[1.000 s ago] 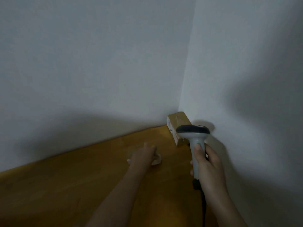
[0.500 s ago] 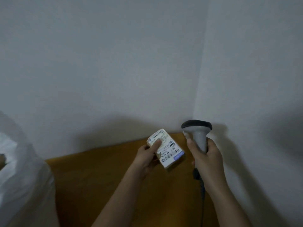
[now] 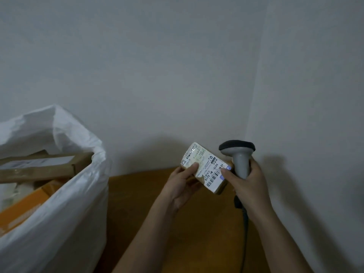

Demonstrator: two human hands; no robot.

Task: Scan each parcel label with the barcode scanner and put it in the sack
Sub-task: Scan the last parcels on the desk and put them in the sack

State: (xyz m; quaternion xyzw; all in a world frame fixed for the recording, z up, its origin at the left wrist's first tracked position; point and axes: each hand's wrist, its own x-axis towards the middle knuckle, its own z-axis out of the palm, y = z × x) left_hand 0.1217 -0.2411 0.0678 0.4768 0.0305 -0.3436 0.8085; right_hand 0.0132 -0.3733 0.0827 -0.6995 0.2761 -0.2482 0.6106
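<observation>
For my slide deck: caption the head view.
Left hand holds labelled parcel beside scanner gripped by right hand, open sack waiting.

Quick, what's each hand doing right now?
Left hand: grips the small brown cardboard parcel with the white label.
Right hand: grips the grey handheld barcode scanner, one fingertip touching the parcel's label.

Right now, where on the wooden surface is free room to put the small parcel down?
Bare wood shows on the wooden surface between the white sack and the left forearm, and also between both forearms. It is crowded near the wall corner, where the left hand grips the small parcel and the right hand grips the scanner.
</observation>
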